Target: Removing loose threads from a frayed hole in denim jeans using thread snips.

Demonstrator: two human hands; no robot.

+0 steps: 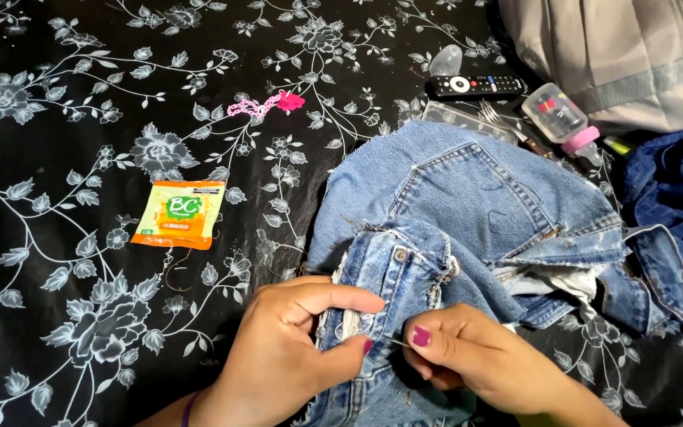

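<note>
A pair of light blue denim shorts lies crumpled on a black tablecloth with a grey flower print. My left hand pinches the frayed waistband near the metal button, thumb on top. My right hand sits just to the right, with its fingers closed on a thin sewing needle that points at the denim fold. My nails are painted magenta.
An orange and green sachet lies to the left. A pink chain, a black remote, a fork and a small clear bottle with a pink cap lie at the back. A grey bag and dark blue cloth fill the right.
</note>
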